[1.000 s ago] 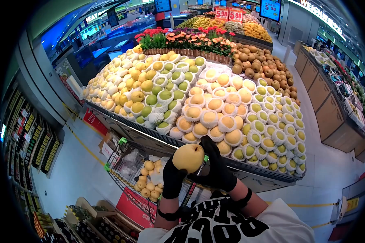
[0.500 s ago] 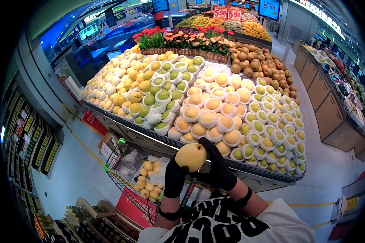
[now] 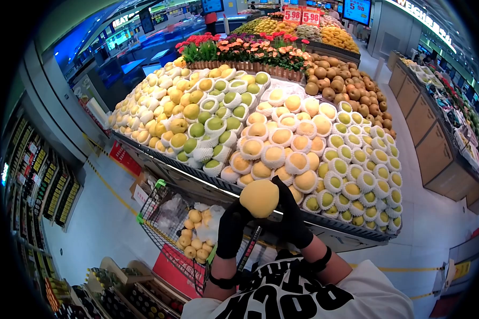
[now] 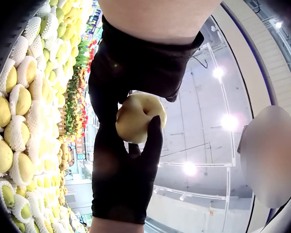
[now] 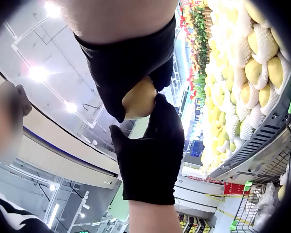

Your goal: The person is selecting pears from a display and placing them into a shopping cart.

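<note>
The pear's (image 3: pixel 259 198) underside is hidden behind both gloved hands. The shopping cart (image 3: pixel 165 212) is partly covered by the left forearm, its lower end lost. Distant price signs (image 3: pixel 302 16) are too small to read fully. A blurred patch (image 4: pixel 271 155) masks the face.

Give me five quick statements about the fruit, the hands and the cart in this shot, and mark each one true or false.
1. Both gloved hands hold one yellow pear. True.
2. The gloves are white. False: left hand and right hand wear black gloves.
3. The held pear wears a foam net. False: it is bare.
4. A shopping cart stands below the fruit display. True.
5. The cart holds watermelons. False: small yellow fruit.
</note>
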